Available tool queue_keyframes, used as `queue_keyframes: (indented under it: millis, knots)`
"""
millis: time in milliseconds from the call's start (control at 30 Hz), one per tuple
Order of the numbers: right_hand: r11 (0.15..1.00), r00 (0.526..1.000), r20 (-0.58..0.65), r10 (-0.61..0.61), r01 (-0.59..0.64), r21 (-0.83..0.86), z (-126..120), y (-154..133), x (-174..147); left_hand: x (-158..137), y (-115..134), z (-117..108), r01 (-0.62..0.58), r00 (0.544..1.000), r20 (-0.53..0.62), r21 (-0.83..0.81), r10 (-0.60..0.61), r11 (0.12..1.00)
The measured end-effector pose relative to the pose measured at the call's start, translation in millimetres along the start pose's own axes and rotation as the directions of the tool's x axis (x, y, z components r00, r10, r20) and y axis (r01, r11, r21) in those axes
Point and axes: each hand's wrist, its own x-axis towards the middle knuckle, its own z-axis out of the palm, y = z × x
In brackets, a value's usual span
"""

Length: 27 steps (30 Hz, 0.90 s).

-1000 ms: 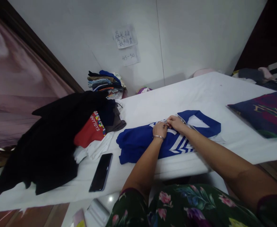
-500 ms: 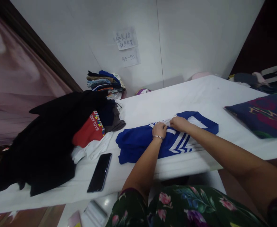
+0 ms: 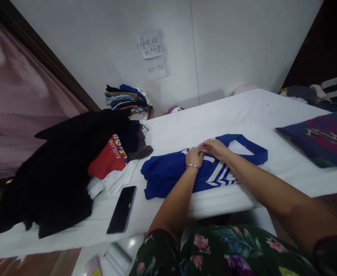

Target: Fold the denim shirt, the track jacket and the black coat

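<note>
A blue top (image 3: 168, 170) with white stripes lies folded into a long bundle across the front of the table. Its blue edge forms an angled loop around a white patch at the right end. My left hand (image 3: 194, 157), with a bracelet at the wrist, rests on the middle of the bundle, fingers curled in on the cloth near its far edge. My right hand (image 3: 216, 148) lies just to the right, fingers stretched toward the left hand's fingertips and touching the cloth. The two hands partly hide the fabric beneath them.
A black garment (image 3: 59, 172) spreads over the left side, beside a red garment (image 3: 106, 159) and white cloth. Nearby lies a phone (image 3: 121, 209). A stack of folded clothes (image 3: 128, 99) stands against the wall. To the right is a dark patterned garment (image 3: 320, 138).
My right hand has loosened from a closed pinch to straighter fingers and shifted slightly left, toward my left hand. My left hand and the blue top stay nearly in place.
</note>
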Motion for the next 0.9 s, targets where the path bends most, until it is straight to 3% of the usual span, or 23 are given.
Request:
queue_keyframes:
  millis: [200,333,467,567,633,700,833,900]
  knots:
    - [0.997,1.0,0.009,-0.022,0.021,0.074,4.6,3.5,-0.2,-0.7,1.2,-2.0,-0.005,1.0,0.007,0.009,0.005,1.0]
    - [0.994,0.993,-0.072,-0.091,0.095,0.053,8.6,3.5,-2.9,1.9,1.9,-2.2,-0.002,0.998,0.058,0.032,0.0,0.999]
    - [0.971,0.959,-0.169,-0.225,0.235,0.038,-0.7,-25.1,-17.5,7.6,1.5,-1.1,0.044,0.995,0.081,0.09,-0.051,0.995]
    - [0.937,0.936,-0.058,-0.347,0.349,0.02,-15.4,-57.5,-44.7,8.1,0.2,-1.8,0.05,0.997,0.063,0.074,-0.055,0.996]
    - [0.931,0.931,0.079,-0.357,0.361,-0.047,-29.7,-73.6,-69.3,5.8,-1.3,-2.7,0.041,0.998,0.05,0.04,-0.043,0.998]
    - [0.906,0.929,0.098,-0.357,0.37,-0.205,-51.1,-82.2,-95.9,2.8,-3.0,-3.4,0.017,0.999,0.034,0.007,-0.017,1.0]
    - [0.759,0.917,-0.072,-0.392,0.278,-0.589,-122.1,-79.8,-153.0,0.0,-5.0,-3.5,0.008,1.0,0.017,-0.099,-0.007,0.995]
    - [0.703,0.865,-0.23,-0.446,0.18,-0.688,-165.7,-70.5,-185.2,1.0,-5.2,-4.8,0.038,0.999,0.019,-0.151,-0.036,0.988]
